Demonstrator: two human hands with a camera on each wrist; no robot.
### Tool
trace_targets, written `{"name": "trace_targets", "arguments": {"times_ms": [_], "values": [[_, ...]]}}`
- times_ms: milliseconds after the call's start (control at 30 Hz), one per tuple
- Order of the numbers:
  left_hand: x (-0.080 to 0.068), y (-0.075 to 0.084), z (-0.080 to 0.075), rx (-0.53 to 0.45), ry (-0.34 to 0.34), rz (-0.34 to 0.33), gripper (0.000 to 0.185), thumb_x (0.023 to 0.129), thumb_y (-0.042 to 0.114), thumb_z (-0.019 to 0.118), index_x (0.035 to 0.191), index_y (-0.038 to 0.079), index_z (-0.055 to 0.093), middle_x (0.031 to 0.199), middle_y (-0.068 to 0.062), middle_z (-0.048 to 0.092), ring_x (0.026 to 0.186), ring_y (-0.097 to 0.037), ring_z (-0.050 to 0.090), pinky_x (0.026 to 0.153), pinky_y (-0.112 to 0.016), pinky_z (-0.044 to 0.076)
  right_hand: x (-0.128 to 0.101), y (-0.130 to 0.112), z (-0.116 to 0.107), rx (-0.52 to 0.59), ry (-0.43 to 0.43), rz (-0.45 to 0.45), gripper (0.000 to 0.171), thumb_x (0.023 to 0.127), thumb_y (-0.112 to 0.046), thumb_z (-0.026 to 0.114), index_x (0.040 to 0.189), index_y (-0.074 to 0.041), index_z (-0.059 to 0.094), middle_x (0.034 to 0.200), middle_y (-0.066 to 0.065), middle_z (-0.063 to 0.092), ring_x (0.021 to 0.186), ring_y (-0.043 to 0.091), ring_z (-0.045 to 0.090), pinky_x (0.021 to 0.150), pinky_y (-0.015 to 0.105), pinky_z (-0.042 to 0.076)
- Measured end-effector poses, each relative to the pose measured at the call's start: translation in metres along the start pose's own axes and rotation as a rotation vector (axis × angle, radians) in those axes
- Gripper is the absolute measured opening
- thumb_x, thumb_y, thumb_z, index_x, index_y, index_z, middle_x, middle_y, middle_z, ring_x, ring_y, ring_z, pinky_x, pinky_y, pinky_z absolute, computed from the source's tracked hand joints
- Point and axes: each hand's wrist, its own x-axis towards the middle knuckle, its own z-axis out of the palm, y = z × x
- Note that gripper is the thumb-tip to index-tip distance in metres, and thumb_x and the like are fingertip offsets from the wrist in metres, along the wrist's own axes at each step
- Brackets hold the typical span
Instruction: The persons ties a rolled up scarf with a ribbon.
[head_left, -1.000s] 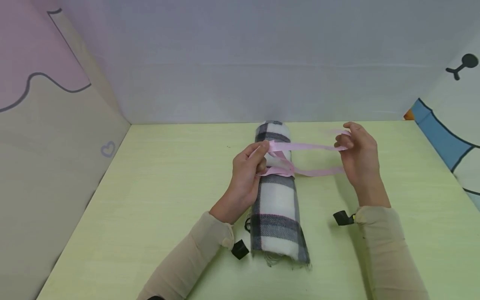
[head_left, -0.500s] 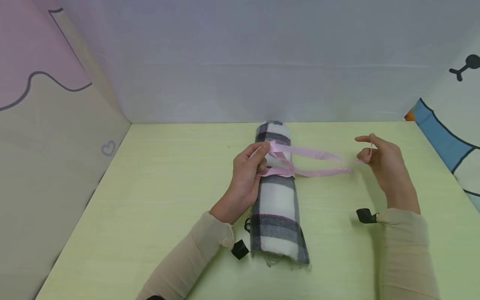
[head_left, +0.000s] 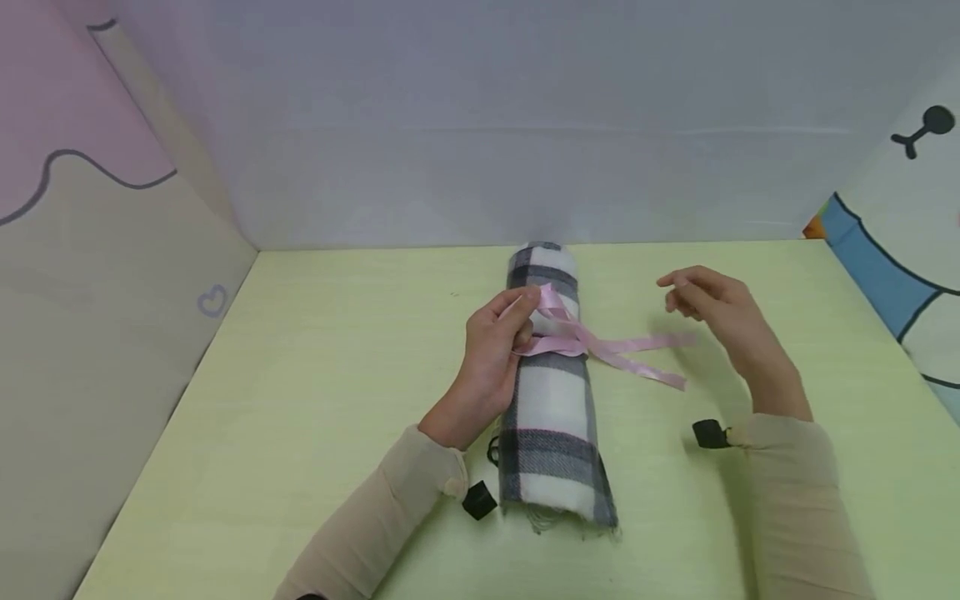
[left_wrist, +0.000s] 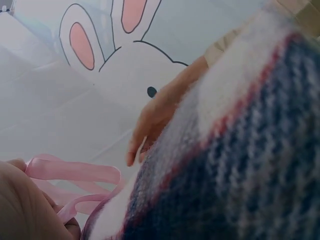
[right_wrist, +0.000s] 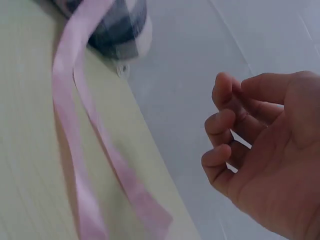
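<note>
A rolled plaid cloth [head_left: 553, 396], grey, black and white with a fringed near end, lies lengthwise on the table. Around its upper half runs a pink ribbon [head_left: 557, 344]. The left hand [head_left: 491, 354] pinches a looped part of that ribbon between thumb and fingers at the roll's left side. Two loose ribbon tails lie to the right of the roll. Above them the right hand [head_left: 723, 321] hovers, its fingers loosely bent and apart from the ribbon. In the right wrist view, nothing shows between the fingers of that right hand [right_wrist: 260, 145], and both ribbon tails [right_wrist: 70, 120] hang away from it.
The pale yellow-green table [head_left: 360, 350] meets a grey-white back panel [head_left: 525, 125]. Printed side panels stand left and right. A small dark loop [head_left: 492, 451] shows at the roll's left edge. Black wrist cameras stick out from both sleeves.
The right hand pulled right with a ribbon tail, then let it go and came back left. The freed tail dropped, crossing over the other one. The left hand kept its hold.
</note>
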Motion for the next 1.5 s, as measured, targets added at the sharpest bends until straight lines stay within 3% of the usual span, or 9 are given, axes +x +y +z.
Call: {"name": "trace_targets", "arguments": {"times_ms": [167,300,467,667,833,1133,1333,1500], "values": [[0.001,-0.002,0.0,0.032,-0.02,-0.019,0.006,0.101,0.014,0.07,0.102,0.008,0.071,0.061,0.006,0.033,0.058,-0.009,0.031,0.058,-0.023,0.036,0.018,-0.033,0.046,-0.026,-0.156,-0.162,0.028,0.111,-0.025,0.053,0.13,-0.01,0.067,0.117,-0.005,0.071,0.109,0.012,0.06,0.093,0.022,0.046],[0.001,-0.002,-0.001,0.052,-0.029,-0.024,0.012,0.101,0.016,0.07,0.107,0.006,0.071,0.06,0.005,0.034,0.058,-0.009,0.031,0.058,-0.023,0.035,0.031,-0.051,0.068,-0.065,-0.335,-0.181,0.029,0.109,-0.026,0.057,0.135,-0.016,0.065,0.133,0.002,0.067,0.125,0.014,0.061,0.105,0.025,0.047],[-0.001,-0.003,-0.003,0.053,-0.045,-0.027,0.013,0.102,0.017,0.068,0.108,0.005,0.07,0.059,0.006,0.033,0.057,-0.01,0.029,0.058,-0.024,0.033,0.042,-0.059,0.076,-0.095,-0.467,-0.199,0.034,0.107,-0.016,0.059,0.141,-0.014,0.061,0.133,0.006,0.066,0.121,0.019,0.063,0.101,0.032,0.051],[-0.002,-0.004,-0.005,0.053,-0.059,-0.033,0.01,0.103,0.018,0.067,0.103,0.008,0.07,0.058,0.006,0.03,0.056,-0.01,0.027,0.058,-0.024,0.032,0.055,-0.062,0.077,-0.245,-0.44,-0.304,0.026,0.105,-0.014,0.062,0.13,-0.018,0.07,0.116,0.0,0.07,0.101,0.018,0.059,0.086,0.033,0.046],[-0.004,-0.007,-0.005,0.048,-0.057,-0.057,0.009,0.103,0.017,0.067,0.099,0.009,0.069,0.057,0.006,0.03,0.055,-0.01,0.026,0.058,-0.025,0.03,0.069,-0.07,0.076,-0.316,-0.403,-0.298,0.026,0.106,-0.009,0.057,0.123,-0.018,0.075,0.118,-0.001,0.074,0.097,0.02,0.056,0.078,0.035,0.041],[-0.009,-0.018,-0.004,0.032,-0.061,-0.089,0.009,0.103,0.016,0.066,0.104,0.007,0.069,0.057,0.007,0.03,0.054,-0.01,0.026,0.057,-0.025,0.029,0.098,-0.094,0.082,-0.394,-0.374,-0.38,0.034,0.1,0.002,0.049,0.117,-0.011,0.076,0.118,0.007,0.075,0.094,0.021,0.054,0.084,0.035,0.041],[-0.012,-0.029,-0.005,0.039,-0.065,-0.102,0.015,0.103,0.014,0.066,0.112,0.002,0.069,0.058,0.007,0.031,0.055,-0.009,0.026,0.057,-0.024,0.029,0.115,-0.122,0.096,-0.457,-0.38,-0.443,0.033,0.099,0.002,0.049,0.111,-0.012,0.076,0.109,0.005,0.076,0.095,0.021,0.056,0.086,0.037,0.044],[-0.013,-0.035,-0.006,0.033,-0.069,-0.082,0.012,0.104,0.013,0.064,0.109,0.004,0.069,0.059,0.007,0.03,0.055,-0.009,0.025,0.058,-0.025,0.028,0.123,-0.15,0.11,-0.497,-0.426,-0.478,0.03,0.103,-0.002,0.048,0.114,-0.011,0.075,0.113,0.007,0.074,0.101,0.024,0.058,0.092,0.041,0.046]]}}
